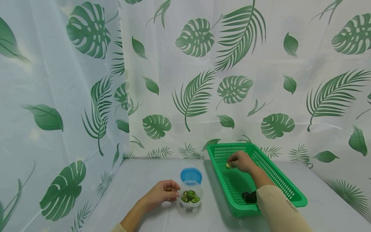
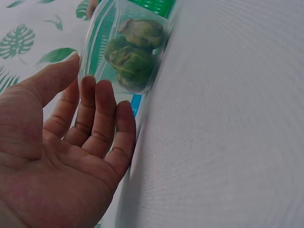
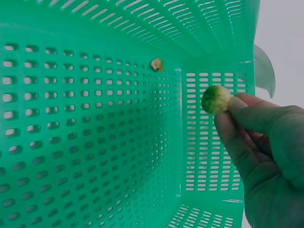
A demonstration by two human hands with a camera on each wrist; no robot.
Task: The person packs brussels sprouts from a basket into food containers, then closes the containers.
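Note:
My right hand (image 1: 241, 162) is over the far part of a green plastic basket (image 1: 229, 193), pinching a small Brussels sprout (image 3: 216, 99) between thumb and fingertips. On the basket floor lies a small pale green and brown sprout piece (image 3: 156, 64). To the left of the basket, a clear plastic container (image 1: 200, 193) holds several Brussels sprouts (image 1: 190, 195). My left hand (image 1: 163, 194) is at the container's left side, its fingers loosely bent. In the left wrist view its thumb tip meets the rim, and the fingertips (image 2: 89, 81) are right at the wall.
Behind the container lies a blue lid (image 1: 191, 175) on the white-covered table (image 1: 139, 175). A dark object (image 1: 250, 197) shows beside the right sleeve, over the basket's near end. Leaf-printed sheets (image 1: 162, 96) hang at the back and the left.

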